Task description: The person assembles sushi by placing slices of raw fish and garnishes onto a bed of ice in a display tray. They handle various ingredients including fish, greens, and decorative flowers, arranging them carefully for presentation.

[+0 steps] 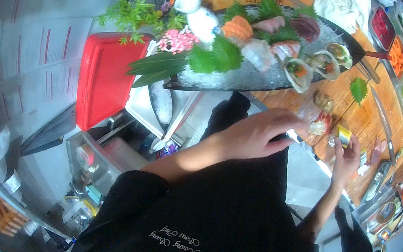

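— What have your hands got right now?

— My left hand (258, 135) is empty, fingers loosely spread, palm down, hovering at the near edge of the wooden bench (366, 115). My right hand (346, 159) pinches a small yellow-and-dark piece (343, 135) between its fingertips, raised just clear of the wood, I think so it stays clean.

— And what's beside them?

— A small heap of garnish on clear wrap (318, 121) lies on the bench just beyond my left fingers. Further back is the long dark platter (353, 50), its sashimi slices (238, 27) bedded on crushed ice, probably for the cold, with shells (300, 70) along the near rim and green leaves (215, 54) between.

— Anything else?

— A white porcelain bottle (200, 17) among flowers at the platter's left end, and a red board (106, 76) to its left.
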A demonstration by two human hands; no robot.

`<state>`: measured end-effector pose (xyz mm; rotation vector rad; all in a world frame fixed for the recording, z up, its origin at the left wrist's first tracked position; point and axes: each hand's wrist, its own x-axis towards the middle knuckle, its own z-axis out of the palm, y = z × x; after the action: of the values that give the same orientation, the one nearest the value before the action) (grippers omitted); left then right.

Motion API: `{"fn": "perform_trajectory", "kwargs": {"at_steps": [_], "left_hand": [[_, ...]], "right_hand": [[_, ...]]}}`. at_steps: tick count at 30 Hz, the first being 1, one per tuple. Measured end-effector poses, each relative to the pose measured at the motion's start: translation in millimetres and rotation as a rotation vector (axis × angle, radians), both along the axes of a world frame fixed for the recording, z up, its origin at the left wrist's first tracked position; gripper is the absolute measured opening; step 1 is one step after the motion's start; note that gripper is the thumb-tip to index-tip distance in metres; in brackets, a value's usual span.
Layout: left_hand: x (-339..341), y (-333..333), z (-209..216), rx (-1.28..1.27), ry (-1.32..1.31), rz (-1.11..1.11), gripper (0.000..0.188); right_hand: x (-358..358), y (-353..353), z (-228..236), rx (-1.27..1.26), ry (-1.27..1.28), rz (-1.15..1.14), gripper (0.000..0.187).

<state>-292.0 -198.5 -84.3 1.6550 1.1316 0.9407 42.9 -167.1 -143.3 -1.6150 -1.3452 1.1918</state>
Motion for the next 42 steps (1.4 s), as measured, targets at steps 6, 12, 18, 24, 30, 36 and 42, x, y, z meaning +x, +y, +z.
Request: {"fn": "perform_trajectory", "kwargs": {"at_steps": [6, 12, 18, 24, 30, 36, 42], "left_hand": [[-102.7, 29.0, 19.3, 0.024, 0.067, 0.151, 0.046], [-164.5, 22.8, -13.8, -0.003, 0.202, 0.366, 0.033], [-159.9, 31.3, -34.9, 0.037, 0.281, 0.377, 0.026], [-151.3, 36.5, -33.9, 0.031, 0.339, 0.399, 0.023], [-139.3, 39.2, -36.9, 0.066, 0.408, 0.381, 0.028], [-123.1, 33.7, -36.3, 0.006, 0.625, 0.364, 0.036], [-83.6, 29.1, -28.7, 0.196, 0.794, 0.403, 0.037]], "right_hand": [[-220.3, 15.8, 48.0, 0.190, -0.088, 0.462, 0.043], [-318.7, 37.9, 36.3, 0.477, -0.393, 0.525, 0.051], [-324.1, 33.2, 22.4, 0.485, -0.582, 0.443, 0.050], [-323.2, 35.4, 13.7, 0.622, -0.542, 0.398, 0.041], [-305.0, 43.9, -4.3, 0.686, -0.573, 0.434, 0.030], [-277.4, 44.3, 1.8, 0.667, -0.523, 0.441, 0.025], [-112.5, 53.9, 19.9, 0.294, -0.250, 0.284, 0.025]]}}
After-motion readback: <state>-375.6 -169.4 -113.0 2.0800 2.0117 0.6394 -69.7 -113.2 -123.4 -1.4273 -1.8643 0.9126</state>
